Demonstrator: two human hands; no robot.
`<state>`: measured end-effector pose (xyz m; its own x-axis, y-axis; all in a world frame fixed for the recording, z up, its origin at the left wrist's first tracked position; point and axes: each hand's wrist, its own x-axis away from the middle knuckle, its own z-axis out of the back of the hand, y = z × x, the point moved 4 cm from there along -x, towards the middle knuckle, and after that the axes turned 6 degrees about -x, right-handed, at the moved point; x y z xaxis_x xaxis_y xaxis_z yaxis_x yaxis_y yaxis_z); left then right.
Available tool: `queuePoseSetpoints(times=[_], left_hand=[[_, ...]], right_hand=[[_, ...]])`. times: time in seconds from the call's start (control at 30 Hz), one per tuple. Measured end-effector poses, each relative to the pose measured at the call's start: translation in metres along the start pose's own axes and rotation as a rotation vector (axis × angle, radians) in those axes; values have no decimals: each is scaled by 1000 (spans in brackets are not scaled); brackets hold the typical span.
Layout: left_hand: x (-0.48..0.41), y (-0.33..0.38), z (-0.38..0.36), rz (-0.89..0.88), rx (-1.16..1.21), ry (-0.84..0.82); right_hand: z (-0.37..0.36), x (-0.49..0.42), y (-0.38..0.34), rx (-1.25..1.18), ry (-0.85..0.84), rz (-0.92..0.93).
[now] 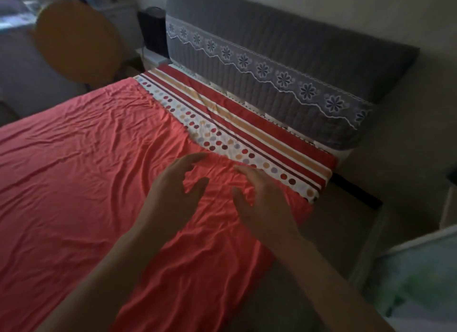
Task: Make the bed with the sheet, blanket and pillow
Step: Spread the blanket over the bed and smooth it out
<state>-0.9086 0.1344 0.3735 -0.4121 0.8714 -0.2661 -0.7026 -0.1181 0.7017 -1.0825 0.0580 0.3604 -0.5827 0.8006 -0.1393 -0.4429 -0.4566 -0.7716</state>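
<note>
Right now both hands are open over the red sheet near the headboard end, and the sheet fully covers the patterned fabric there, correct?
Not quite. In the head view the red sheet stops short: a strip of patterned fabric, dotted and striped, lies uncovered along the headboard. The left hand and right hand are open over the sheet.

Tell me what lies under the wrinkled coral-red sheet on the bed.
A patterned cloth with red and orange stripes and coloured dots shows beyond the wrinkled coral-red sheet near the grey quilted headboard and runs under its edge. Everything further beneath is covered.
</note>
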Motion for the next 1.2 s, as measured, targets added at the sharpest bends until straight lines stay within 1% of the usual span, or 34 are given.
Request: queuePoseSetpoints(times=[0.13,0.3,0.5,0.6,0.7,0.77,0.87,0.93,1.0,1.07,1.2], left_hand=[[-26,-6,-14,29,-44,26],[-72,-37,-27,86,-103,70],[-137,-87,-48,119,-128,70],[-177,-127,-63,143,-141,67],[-211,-161,-82,125,-183,33],[-235,-182,-97,62,-297,-19],[-268,-217,-128,-96,-480,-168],[-294,-254,-154,-144,-557,-254],[-318,-295,-184,-153,-605,-305],[-337,-328,-210,-122,-597,-329],[-371,-398,-270,-45,-577,-287]], right_hand=[[3,-38,18,11,-58,12],[-12,-103,37,-3,-144,36],[-51,-184,58,-14,-191,64],[-79,-231,78,6,-224,33],[-98,-269,103,24,-231,4],[-111,-295,124,24,-221,-14],[-131,-329,158,59,-207,-48],[-152,-357,187,68,-196,-59],[-178,-385,219,69,-181,-66],[-203,-408,250,74,-175,-72],[-262,-444,321,70,-176,-99]])
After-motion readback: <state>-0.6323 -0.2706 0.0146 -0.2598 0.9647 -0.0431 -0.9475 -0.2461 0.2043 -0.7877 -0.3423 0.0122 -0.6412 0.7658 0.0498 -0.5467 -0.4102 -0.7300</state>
